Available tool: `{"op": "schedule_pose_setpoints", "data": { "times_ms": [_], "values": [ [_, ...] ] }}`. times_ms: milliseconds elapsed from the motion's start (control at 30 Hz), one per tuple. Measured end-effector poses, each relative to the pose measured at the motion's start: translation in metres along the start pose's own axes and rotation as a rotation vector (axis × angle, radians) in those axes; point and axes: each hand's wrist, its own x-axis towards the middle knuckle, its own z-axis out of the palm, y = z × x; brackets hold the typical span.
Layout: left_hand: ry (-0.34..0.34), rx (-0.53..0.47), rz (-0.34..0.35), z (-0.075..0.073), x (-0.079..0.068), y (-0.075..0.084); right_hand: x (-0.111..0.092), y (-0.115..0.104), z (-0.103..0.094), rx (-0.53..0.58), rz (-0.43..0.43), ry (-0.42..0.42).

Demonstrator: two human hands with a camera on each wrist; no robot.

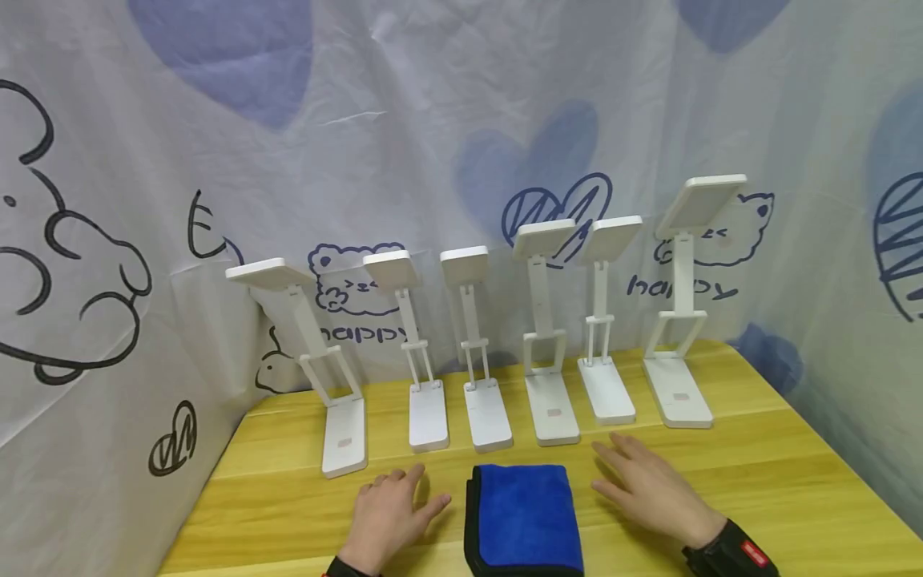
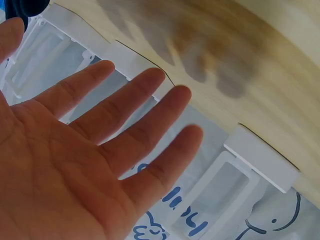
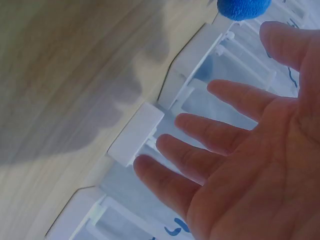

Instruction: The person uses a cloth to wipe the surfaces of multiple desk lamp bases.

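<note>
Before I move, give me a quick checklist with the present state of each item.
1. Left fingers free: ok, spread and holding nothing.
2. Right fingers free: ok, extended and holding nothing.
3. Blue cloth folded and lying between the two sets of fingers: ok.
4. Cloth in a grip: not ok, neither side touches it.
5. All six white lamps standing on their bases on the table: ok.
6. Cloth clear of the table's near edge: cannot tell, the head view cuts off there.
</note>
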Motion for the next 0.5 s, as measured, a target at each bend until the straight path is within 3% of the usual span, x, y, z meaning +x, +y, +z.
{"op": "schedule_pose_setpoints", "data": {
  "times_ms": [267,500],
  "values": [
    [0.085,0.001,0.125,0.007,0.004,0.001,0.004,-0.01,-0.001,0.072,0.067,-0.089],
    [0.081,-0.004,0.139,0.008,0.006,0.004,0.005,-0.014,-0.001,0.086,0.051,-0.107]
  ]
}}
